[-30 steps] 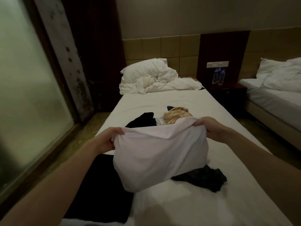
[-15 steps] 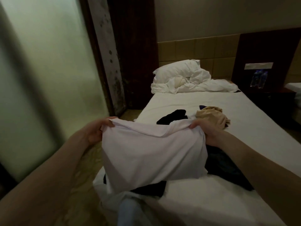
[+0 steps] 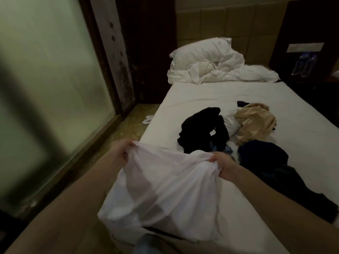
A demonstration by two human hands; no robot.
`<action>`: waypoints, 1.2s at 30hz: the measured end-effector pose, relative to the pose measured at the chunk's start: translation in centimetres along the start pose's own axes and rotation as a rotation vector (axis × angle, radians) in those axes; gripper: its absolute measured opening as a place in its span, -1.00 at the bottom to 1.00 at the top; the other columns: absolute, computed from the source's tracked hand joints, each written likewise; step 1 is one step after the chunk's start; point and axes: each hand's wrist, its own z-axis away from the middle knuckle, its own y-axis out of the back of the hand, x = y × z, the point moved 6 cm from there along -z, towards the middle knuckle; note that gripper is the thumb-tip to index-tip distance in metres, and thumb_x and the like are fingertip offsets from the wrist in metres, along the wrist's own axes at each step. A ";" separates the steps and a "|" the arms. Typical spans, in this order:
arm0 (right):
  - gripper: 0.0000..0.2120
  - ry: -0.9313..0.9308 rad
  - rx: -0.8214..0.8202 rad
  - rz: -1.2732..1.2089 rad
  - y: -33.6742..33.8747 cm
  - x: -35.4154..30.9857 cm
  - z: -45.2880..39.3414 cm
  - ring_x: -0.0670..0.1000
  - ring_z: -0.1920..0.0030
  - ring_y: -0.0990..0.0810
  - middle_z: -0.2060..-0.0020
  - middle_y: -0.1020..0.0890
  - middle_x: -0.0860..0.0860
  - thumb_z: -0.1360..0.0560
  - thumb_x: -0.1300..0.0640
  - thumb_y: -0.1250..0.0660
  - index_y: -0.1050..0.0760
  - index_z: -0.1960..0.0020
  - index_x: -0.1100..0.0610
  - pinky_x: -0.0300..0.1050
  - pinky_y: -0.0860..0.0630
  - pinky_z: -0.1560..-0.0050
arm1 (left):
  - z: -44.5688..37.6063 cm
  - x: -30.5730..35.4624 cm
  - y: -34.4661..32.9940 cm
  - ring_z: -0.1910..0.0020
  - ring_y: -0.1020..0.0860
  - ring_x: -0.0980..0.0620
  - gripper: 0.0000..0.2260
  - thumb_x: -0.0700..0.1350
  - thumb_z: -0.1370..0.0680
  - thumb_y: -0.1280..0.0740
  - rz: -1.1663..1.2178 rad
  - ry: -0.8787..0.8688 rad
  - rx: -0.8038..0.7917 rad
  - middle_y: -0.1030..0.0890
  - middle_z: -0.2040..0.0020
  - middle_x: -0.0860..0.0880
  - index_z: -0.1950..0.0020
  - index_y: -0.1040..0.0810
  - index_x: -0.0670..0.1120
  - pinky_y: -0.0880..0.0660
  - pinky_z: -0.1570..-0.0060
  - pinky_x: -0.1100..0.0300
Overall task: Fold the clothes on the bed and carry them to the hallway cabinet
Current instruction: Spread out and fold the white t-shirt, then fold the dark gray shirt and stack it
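Note:
I hold a white garment by its top edge over the near left corner of the bed. My left hand grips its left corner and my right hand grips its right corner, which is bunched. The cloth hangs down and drapes over the bed's edge. Behind it on the sheet lie a black garment, a beige garment and a dark navy garment that trails toward the right.
A pillow and crumpled white duvet sit at the bed's head. A frosted glass panel stands at the left, with a strip of floor and a white slipper beside the bed. Water bottles stand on the dark nightstand at the right.
Both hands have lowered the white garment toward the bed's near left corner. The view has swung left and down, so the clothes behind are uncovered.

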 end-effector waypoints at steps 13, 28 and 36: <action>-0.49 1.101 -0.084 1.658 -4.4 4.8 -0.7 0.05 -0.54 -0.20 -0.50 -0.33 0.01 -0.60 -0.13 -0.04 -0.37 -0.47 0.05 0.16 -0.06 -0.48 | 4.4 -7.1 -13.2 -0.38 -0.43 -0.06 -0.63 -0.02 -0.60 -0.15 -1.115 -1.334 -0.417 -0.50 -0.39 -0.06 -0.32 -0.55 -0.12 -0.32 -0.38 -0.09; -0.36 0.510 0.285 1.579 11.6 2.3 -1.0 0.01 -0.59 0.12 -0.60 0.00 -0.06 -0.61 -0.28 0.07 0.04 -0.61 -0.02 0.13 0.16 -0.54 | 4.4 -8.5 -22.6 -0.52 -0.23 0.01 -0.62 -0.01 -0.64 -0.18 -1.371 -1.173 -0.325 -0.27 -0.55 -0.01 -0.45 -0.41 -0.05 -0.04 -0.52 0.07; -0.15 0.298 0.303 1.715 25.4 4.1 1.2 0.12 -0.58 0.16 -0.58 0.03 -0.03 -0.40 -0.44 -0.27 -0.06 -0.55 -0.14 0.50 0.05 -0.40 | 11.6 -12.7 -35.4 -0.48 -0.30 -0.04 -0.55 0.06 -0.62 -0.22 -1.343 -1.275 -0.580 -0.32 -0.52 0.00 -0.50 -0.34 -0.02 -0.21 -0.45 0.07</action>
